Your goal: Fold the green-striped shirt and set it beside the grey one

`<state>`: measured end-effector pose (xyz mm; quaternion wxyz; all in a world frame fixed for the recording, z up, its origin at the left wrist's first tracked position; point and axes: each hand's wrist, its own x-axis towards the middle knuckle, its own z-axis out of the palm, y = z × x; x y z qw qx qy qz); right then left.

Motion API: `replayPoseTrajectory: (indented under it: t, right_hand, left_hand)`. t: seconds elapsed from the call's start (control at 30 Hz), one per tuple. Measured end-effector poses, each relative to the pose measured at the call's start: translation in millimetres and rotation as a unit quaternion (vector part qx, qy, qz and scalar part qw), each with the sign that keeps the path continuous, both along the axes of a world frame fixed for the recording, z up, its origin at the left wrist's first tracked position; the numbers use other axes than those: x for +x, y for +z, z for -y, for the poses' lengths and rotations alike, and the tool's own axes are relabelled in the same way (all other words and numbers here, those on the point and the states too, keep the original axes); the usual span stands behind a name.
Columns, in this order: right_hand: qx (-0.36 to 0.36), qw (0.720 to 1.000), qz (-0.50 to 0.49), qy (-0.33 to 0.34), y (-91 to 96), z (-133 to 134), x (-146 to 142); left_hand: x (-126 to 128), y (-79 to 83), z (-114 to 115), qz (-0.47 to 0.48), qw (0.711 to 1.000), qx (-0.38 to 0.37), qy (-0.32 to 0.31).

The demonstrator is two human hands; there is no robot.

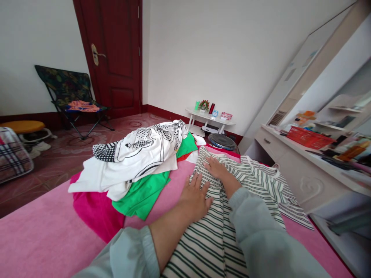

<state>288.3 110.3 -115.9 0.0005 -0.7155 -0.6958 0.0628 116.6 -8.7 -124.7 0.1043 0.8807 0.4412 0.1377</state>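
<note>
A white garment with dark green stripes [208,235] lies spread on a pink bed cover [43,231]. My left hand [194,199] rests flat on its left part, fingers stretched out. Farther up the cloth, my right hand [216,168] lies on the stripes with its fingers extended. Neither hand grips the fabric. To the right, more striped cloth with a pale neckline [266,173] extends over the bed. Left of my hands is a heap with a black-and-white printed garment [145,141], a green garment [142,197] and a magenta one [98,210].
A folding chair [68,88] holding orange cloth stands by the dark red door [120,50]. At the right, a dresser [307,181] bears a red basket [308,137]. A low white table [210,116] stands against the back wall.
</note>
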Motion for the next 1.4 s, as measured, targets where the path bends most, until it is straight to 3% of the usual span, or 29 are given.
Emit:
replayPoseTrajectory:
  t: [0.07,0.13,0.2,0.3,0.4,0.5,0.57,0.63,0.7,0.77,0.9,1.1,1.3,1.4]
  right_hand:
    - [-0.044,0.999,-0.008,0.007,7.6,-1.1,2.9]
    - [-0.025,0.999,-0.008,0.019,16.8,7.7,1.5]
    - [0.058,0.998,0.008,0.017,19.1,27.1,-1.0]
    - [0.185,0.981,0.053,0.021,6.6,66.0,5.2]
    - [0.121,0.990,0.071,-0.021,-5.0,97.6,24.5]
    - [0.093,0.990,0.052,-0.090,0.7,120.1,36.9]
    - [0.158,0.984,0.043,-0.066,7.8,137.4,33.3]
    - [0.185,0.982,0.043,-0.001,9.1,158.0,22.6]
    - [0.145,0.988,0.043,0.045,2.8,178.1,10.9]
    - [0.097,0.993,0.041,0.047,-6.9,192.8,3.4]
    - [0.087,0.995,0.039,0.021,-17.5,200.6,1.8]
    - [0.096,0.995,0.029,0.021,-14.2,197.9,4.2]
    - [0.104,0.994,0.028,0.021,-16.9,198.9,4.8]
    - [0.111,0.993,0.025,0.022,-18.6,198.2,5.7]
  left_hand:
    - [-0.3,0.8,0.1,-0.003,1.000,-0.004,0.003]
    - [-0.4,0.6,-0.2,-0.003,1.000,-0.008,0.005]
    - [-0.5,-0.8,-1.0,0.001,1.000,-0.010,0.003]
    - [-0.9,-4.0,-2.6,0.011,1.000,-0.007,-0.002]
    - [-1.8,-5.8,-3.2,0.016,1.000,-0.006,-0.008]
    - [-3.4,-4.4,-3.0,0.014,1.000,-0.016,-0.013]
    - [-5.1,-2.7,-3.3,0.017,0.999,-0.023,-0.021]
    - [-7.3,-1.9,-4.9,0.028,0.999,-0.026,-0.034]
    - [-9.8,-3.2,-7.9,0.049,0.998,-0.021,-0.041]
    - [-12.4,-6.7,-12.2,0.078,0.996,-0.011,-0.040]
    - [-15.7,-16.0,-21.7,0.150,0.988,0.002,-0.043]
    - [-17.3,-19.2,-25.9,0.223,0.973,-0.017,-0.064]
    - [-36.7,-14.0,-6.2,0.299,0.954,-0.028,-0.018]
    - [-56.6,-14.9,10.8,0.333,0.940,-0.072,-0.010]
